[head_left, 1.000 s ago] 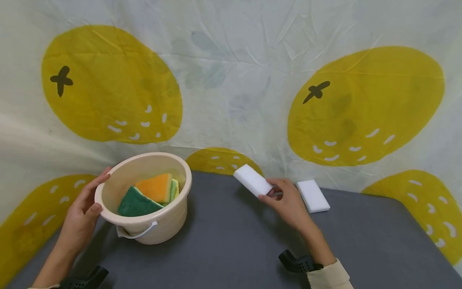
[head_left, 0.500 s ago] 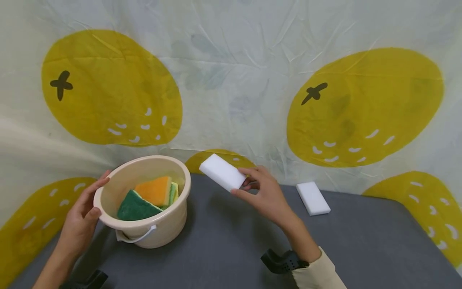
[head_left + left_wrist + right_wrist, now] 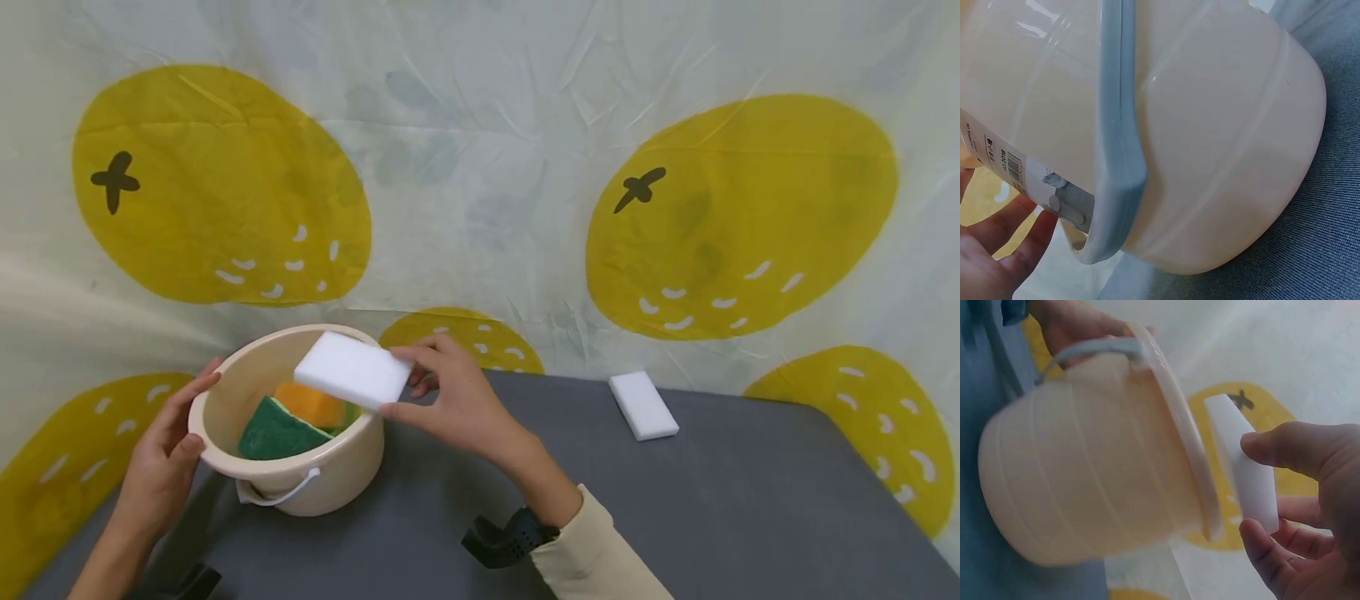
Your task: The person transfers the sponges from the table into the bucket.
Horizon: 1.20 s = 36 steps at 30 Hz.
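Observation:
My right hand (image 3: 468,400) pinches one end of a white melamine sponge (image 3: 352,369) between thumb and fingers. In the head view the sponge overlaps the far right rim of a cream bucket (image 3: 341,479); the right wrist view puts it just off the bucket's mouth. At the bucket's left side, my left hand (image 3: 157,475) holds the rim, with its fingers beside a printed label (image 3: 1019,165). Inside the bucket lie a dark green sponge (image 3: 279,432), an orange sponge (image 3: 309,405) and a partly hidden yellow-green one.
Another white melamine sponge (image 3: 643,406) lies on the dark grey tabletop (image 3: 712,517), off to the right. The bucket's pale blue handle (image 3: 1116,125) hangs down its front. Behind the table hangs a pale curtain (image 3: 480,208) with large yellow fruit prints.
My right hand has carried the white melamine sponge leftward from near the other one to the bucket's mouth. My left hand has kept its hold on the bucket.

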Available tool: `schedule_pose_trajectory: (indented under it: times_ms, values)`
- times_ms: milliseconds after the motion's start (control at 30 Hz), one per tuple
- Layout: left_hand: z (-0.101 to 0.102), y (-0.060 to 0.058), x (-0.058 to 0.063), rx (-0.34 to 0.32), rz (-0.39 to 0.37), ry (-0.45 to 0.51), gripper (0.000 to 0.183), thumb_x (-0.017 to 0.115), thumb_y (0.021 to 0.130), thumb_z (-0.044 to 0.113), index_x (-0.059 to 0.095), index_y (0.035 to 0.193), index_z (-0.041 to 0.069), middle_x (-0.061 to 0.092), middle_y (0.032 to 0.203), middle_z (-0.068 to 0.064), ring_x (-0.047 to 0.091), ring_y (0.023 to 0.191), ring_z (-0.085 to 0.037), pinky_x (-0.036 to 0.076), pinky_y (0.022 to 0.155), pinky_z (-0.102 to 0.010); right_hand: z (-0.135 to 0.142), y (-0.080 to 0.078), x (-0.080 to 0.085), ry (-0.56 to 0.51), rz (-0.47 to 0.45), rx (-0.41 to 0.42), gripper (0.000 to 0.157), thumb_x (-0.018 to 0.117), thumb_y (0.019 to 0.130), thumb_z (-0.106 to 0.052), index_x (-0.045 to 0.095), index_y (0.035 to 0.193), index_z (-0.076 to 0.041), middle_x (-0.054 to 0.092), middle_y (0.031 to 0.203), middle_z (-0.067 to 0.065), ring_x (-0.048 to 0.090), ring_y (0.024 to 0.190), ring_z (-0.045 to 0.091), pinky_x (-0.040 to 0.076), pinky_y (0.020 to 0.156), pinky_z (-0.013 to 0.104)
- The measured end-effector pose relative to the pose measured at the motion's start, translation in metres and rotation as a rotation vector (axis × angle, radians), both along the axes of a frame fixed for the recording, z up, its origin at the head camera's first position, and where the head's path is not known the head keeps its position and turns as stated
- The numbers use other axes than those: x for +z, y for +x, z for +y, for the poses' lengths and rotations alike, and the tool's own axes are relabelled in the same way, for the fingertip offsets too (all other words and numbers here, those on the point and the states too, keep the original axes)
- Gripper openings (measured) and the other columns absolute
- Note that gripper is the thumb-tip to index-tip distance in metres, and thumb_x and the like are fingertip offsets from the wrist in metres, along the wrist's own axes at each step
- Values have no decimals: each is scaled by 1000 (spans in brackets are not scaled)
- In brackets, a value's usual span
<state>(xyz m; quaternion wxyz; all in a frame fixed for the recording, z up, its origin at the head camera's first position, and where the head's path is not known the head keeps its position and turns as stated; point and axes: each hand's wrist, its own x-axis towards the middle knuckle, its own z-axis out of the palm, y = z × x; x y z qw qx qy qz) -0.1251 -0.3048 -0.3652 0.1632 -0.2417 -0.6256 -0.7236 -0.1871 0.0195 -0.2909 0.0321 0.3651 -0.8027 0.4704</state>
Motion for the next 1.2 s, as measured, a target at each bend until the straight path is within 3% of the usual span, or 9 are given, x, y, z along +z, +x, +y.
schedule_pose_trajectory:
  times_ms: [267, 567, 800, 967, 1133, 1200]
  values:
    - [-1, 6, -3, 12, -26, -11, 53, 46, 92, 7, 22, 137, -7, 14, 147, -13, 15, 131, -21, 32, 94, -19, -35, 7, 1, 46, -45, 109, 58, 74, 73, -25, 53, 122, -5, 44, 104, 1, 54, 76, 4, 46, 67, 13]
    - [3, 5, 1, 95, -100, -64, 53, 48, 92, 12, 25, 137, -3, 15, 147, -11, 16, 131, -21, 33, 92, -17, -48, 4, 4, 161, -44, 113, 61, 75, 71, -28, 52, 124, -7, 42, 104, -1, 52, 77, 0, 43, 67, 9]
    - [0, 3, 2, 41, -35, -61, 54, 48, 92, 9, 23, 137, -6, 14, 147, -14, 18, 130, -23, 33, 94, -19, -56, 3, 8, 246, 2, 140, 61, 72, 73, -34, 52, 125, -10, 41, 109, 0, 53, 79, 2, 42, 67, 9]
    - [0, 3, 1, 64, -53, -58, 54, 49, 91, 9, 25, 137, -5, 15, 146, -13, 18, 130, -22, 32, 94, -19, -62, 2, 7, 293, 25, 143, 60, 71, 73, -36, 52, 125, -13, 41, 111, 0, 51, 77, 2, 41, 65, 9]
    - [-3, 1, 2, 50, -13, -45, 54, 49, 91, 8, 24, 136, -7, 15, 146, -15, 18, 131, -23, 32, 94, -20, -67, -2, 8, 297, 28, 142, 61, 71, 74, -36, 51, 126, -11, 41, 115, 2, 54, 79, 3, 41, 65, 8]
    - [-2, 1, 5, 74, -38, -52, 54, 49, 91, 10, 25, 136, -6, 15, 146, -13, 19, 131, -22, 33, 93, -20, -68, -3, 8, 302, 23, 149, 62, 71, 73, -37, 51, 126, -11, 41, 116, 2, 55, 81, 3, 41, 66, 8]
